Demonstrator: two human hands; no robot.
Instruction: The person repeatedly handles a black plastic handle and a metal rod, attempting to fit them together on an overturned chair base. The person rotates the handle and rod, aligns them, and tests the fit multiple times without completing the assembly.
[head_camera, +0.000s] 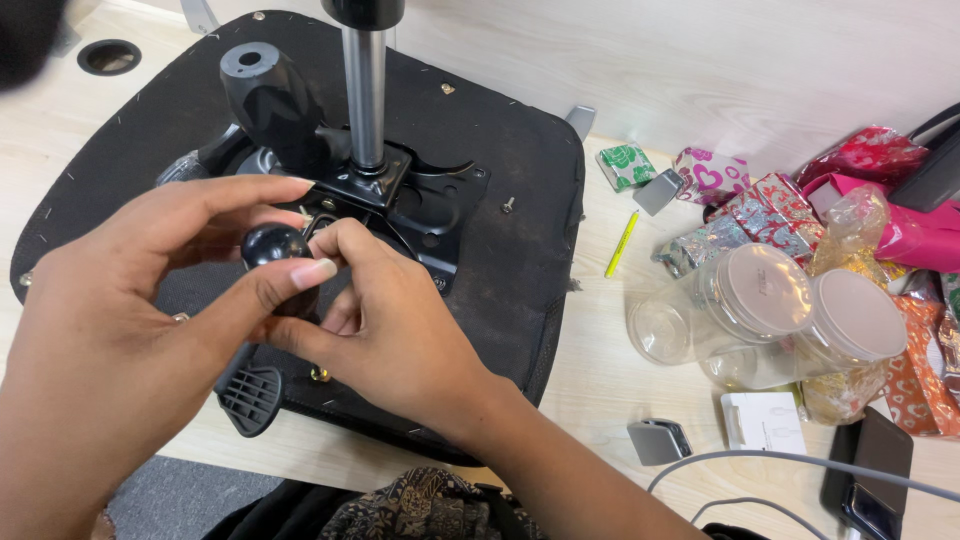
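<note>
Upturned chair seat (520, 190), metal mechanism plate (420, 200) already bolted on, gas column (366, 90) fitted: black round knob (272, 243) pinched in my left hand (130, 300), right hand (385, 320) closed at its stem, seating unfinished.

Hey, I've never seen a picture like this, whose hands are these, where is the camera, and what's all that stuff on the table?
There is one picture, taken by a camera worn on a person's head and looking down at their own two bare hands. The left hand and the right hand meet around a round black knob, fingers closed on it. Under them an upturned office chair seat lies on a pale wooden table, its black metal mechanism and shiny metal post pointing up. To the right lie two clear plastic jars on their sides, shiny wrapped packets, a thin yellow stick, a dark phone and a grey cable.
</note>
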